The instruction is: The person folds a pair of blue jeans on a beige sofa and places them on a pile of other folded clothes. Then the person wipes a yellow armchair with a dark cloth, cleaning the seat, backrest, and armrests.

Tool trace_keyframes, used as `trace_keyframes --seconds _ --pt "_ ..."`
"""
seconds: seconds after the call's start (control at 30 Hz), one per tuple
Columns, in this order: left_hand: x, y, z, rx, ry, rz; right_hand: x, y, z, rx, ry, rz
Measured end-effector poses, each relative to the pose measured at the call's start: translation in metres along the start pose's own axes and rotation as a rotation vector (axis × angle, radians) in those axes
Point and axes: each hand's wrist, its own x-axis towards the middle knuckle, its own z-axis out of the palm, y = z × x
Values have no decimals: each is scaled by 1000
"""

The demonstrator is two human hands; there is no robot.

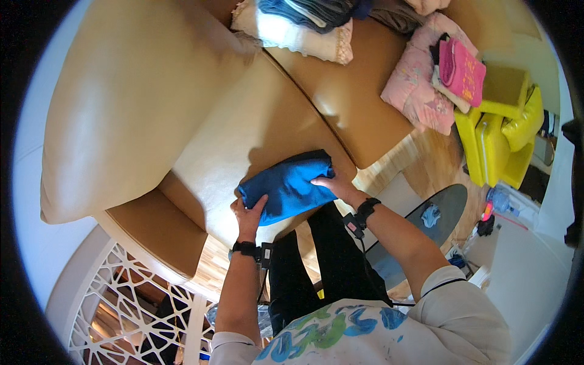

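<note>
A folded blue cloth, perhaps a garment, [289, 187] lies near the front edge of the tan sofa seat [228, 132]. My left hand [247, 216] grips its near left corner, thumb on top and fingers partly hidden beneath. My right hand [336, 183] holds the right end, thumb over the top and the other fingers mostly hidden. Both wrists wear black straps with small boxes and cables.
Folded dark clothes [315, 13] rest on a lace-edged pillow [328, 43] at the back. A pink pillow [406, 84] bears a folded pink cloth [461, 73]. At right stand a yellow armchair [495, 146] and an oval dark table [438, 214]. A white lattice screen [137, 315] stands lower left.
</note>
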Motion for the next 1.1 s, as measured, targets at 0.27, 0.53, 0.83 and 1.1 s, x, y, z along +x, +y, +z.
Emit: trace_keyframes --seconds 0.27,0.53,0.83,1.1 --pt "20 41 14 -316 -173 -216 3 52 -15 267 -89 -96" --pt "-10 100 -14 -314 -541 -124 -26 39 -32 298 -104 -117" --pt "-152 113 -74 -143 -872 -106 -218 82 -38 457 -377 -52" --pt "-179 134 -84 -52 -1009 -101 -227 121 -37 89 -276 34"
